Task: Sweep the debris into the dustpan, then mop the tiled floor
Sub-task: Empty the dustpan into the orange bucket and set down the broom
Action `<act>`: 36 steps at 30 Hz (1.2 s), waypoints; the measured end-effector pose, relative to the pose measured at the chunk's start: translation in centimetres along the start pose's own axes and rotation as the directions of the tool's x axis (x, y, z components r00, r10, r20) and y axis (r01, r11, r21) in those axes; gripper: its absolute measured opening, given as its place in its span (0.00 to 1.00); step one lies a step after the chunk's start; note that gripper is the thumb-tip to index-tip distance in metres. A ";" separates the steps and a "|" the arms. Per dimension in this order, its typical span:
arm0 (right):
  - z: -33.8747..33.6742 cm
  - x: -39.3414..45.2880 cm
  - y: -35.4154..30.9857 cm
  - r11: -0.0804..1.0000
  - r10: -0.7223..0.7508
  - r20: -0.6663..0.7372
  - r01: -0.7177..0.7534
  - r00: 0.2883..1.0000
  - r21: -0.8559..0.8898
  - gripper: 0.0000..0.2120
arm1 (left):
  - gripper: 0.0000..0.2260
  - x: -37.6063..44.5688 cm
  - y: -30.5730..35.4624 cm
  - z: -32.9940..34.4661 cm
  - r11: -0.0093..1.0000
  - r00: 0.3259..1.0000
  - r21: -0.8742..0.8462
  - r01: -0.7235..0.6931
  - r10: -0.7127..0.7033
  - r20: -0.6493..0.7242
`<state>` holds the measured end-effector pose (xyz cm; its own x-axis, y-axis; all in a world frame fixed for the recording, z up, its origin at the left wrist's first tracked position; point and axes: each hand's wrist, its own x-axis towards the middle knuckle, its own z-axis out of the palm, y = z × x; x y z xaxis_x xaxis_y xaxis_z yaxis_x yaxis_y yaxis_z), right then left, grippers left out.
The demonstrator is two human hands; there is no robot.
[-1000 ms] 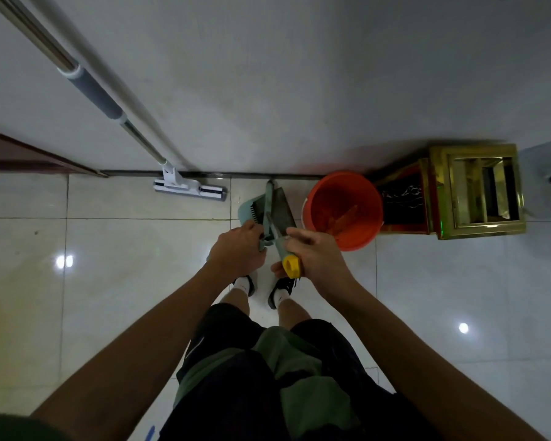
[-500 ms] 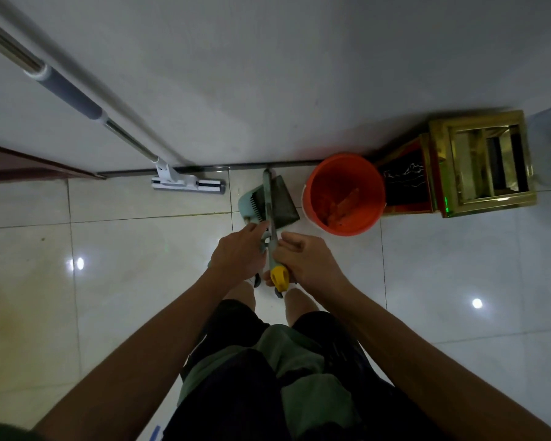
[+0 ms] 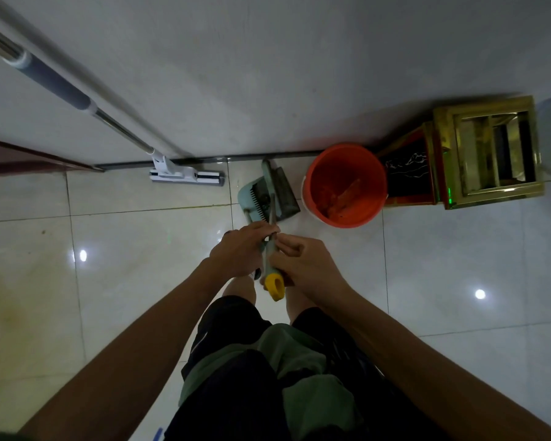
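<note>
A pale green dustpan (image 3: 252, 198) with comb teeth stands on the tiled floor by the wall, a dark broom head (image 3: 283, 192) tucked against it. Two upright handles rise from them toward me, one ending in a yellow cap (image 3: 275, 287). My left hand (image 3: 239, 249) grips the dustpan handle. My right hand (image 3: 306, 265) holds the broom handle just above the yellow cap. Both hands meet over the handles. A flat mop (image 3: 185, 178) leans on the wall to the left, its long pole (image 3: 54, 87) slanting up left.
An orange bucket (image 3: 374, 168) stands right of the dustpan, against the wall. A gold-framed bin (image 3: 487, 198) with a dark red side sits further right. A dark door edge (image 3: 19, 157) is at the left. My legs and shorts fill the lower middle.
My view has shifted slightly, so bucket and bin sit a little lower right. Both hands stay on the handles; the yellow cap has dropped a bit toward me.
</note>
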<state>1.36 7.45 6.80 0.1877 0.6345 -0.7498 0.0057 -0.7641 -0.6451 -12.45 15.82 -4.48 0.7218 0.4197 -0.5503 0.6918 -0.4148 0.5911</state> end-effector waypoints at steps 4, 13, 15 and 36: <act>-0.7 -0.2 0.4 1.000 0.014 0.018 -0.015 1.000 0.022 0.13 | 0.20 0.1 0.3 0.5 1.000 1.000 -0.005 -0.007 0.007 -0.006; -1.9 -0.2 1.0 0.999 0.012 0.114 -0.005 0.993 -0.054 0.15 | 0.14 0.4 0.6 1.4 0.999 0.999 -0.010 -0.034 0.034 0.006; -2.3 -0.2 1.1 0.997 -0.001 0.119 0.010 0.993 -0.075 0.14 | 0.14 0.5 0.6 1.6 1.000 1.000 -0.017 -0.024 0.024 0.003; -3.5 6.3 4.8 0.802 0.075 0.026 -0.045 0.997 -0.595 0.20 | 0.23 -2.4 0.8 3.3 0.990 0.981 -0.047 0.133 -0.138 -0.134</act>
<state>6.03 7.32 -0.48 0.1616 0.5781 -0.7998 0.5806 -0.7110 -0.3967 -13.60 11.79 -4.66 0.6102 0.5773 -0.5427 0.7799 -0.3171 0.5396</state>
